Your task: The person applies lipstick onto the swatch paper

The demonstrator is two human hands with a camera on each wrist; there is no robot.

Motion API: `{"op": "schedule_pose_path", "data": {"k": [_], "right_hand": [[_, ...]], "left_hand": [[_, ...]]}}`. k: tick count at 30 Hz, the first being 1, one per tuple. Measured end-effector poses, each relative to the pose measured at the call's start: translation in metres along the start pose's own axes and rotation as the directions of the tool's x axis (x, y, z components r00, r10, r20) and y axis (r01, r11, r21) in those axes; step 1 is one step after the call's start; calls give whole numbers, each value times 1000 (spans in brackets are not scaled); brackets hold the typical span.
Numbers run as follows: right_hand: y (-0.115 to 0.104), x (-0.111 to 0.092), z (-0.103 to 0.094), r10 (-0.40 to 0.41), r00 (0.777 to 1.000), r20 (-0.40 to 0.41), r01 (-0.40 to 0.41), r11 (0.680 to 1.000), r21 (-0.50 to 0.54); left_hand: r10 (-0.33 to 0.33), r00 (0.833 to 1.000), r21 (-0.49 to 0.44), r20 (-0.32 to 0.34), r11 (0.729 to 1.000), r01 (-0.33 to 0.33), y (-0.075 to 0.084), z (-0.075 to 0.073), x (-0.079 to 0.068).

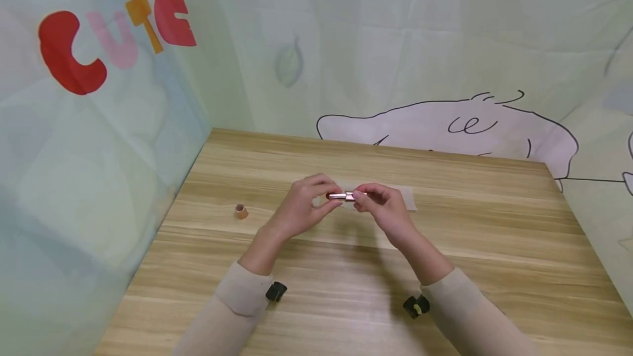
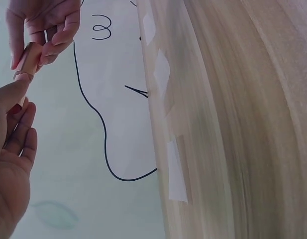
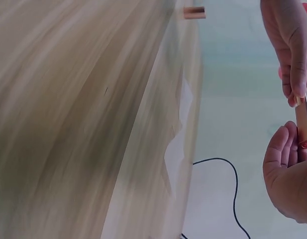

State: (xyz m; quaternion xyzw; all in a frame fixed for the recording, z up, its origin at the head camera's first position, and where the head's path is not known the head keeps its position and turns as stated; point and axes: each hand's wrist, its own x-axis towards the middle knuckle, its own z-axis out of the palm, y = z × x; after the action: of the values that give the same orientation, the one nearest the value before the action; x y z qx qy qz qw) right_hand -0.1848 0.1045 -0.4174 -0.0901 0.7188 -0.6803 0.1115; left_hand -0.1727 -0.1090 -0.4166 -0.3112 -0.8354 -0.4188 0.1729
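A shiny rose-gold lipstick [image 1: 341,196] is held level between both hands above the table, a dark red tip at its left end. My left hand [image 1: 301,207] pinches the tube near that end with thumb and fingers. At the other end, my right hand [image 1: 383,207] grips the base. The left wrist view shows the left thumb pressed on the lipstick [image 2: 29,62]. In the right wrist view, part of the lipstick [image 3: 303,119] spans both hands. A small copper-coloured cap [image 1: 241,211] stands apart on the table, to the left.
Thin white paper pieces [image 1: 408,198] lie on the wooden table [image 1: 316,290] behind the hands. Printed cloth [image 1: 296,26] hangs along the back and sides of the table. Black devices [image 1: 276,291] sit at both cuffs.
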Motion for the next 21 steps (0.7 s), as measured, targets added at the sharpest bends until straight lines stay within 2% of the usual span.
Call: {"op": "schedule_pose_path", "data": {"k": [5,9,21], "right_hand": [[0,0,3,-34,999,23,32,996,88],[-1,0,5,-43,999,30,39,992,124],[0,1,12,24,1000,-16,-21,988,156]], "left_hand": [[3,999,5,-52,1000,-3,-2,0,-2],[-6,998,0,-68,1000,6,-3,-1,-3],[12,998,6,-63,1000,-12,-6,-2,-5]]}}
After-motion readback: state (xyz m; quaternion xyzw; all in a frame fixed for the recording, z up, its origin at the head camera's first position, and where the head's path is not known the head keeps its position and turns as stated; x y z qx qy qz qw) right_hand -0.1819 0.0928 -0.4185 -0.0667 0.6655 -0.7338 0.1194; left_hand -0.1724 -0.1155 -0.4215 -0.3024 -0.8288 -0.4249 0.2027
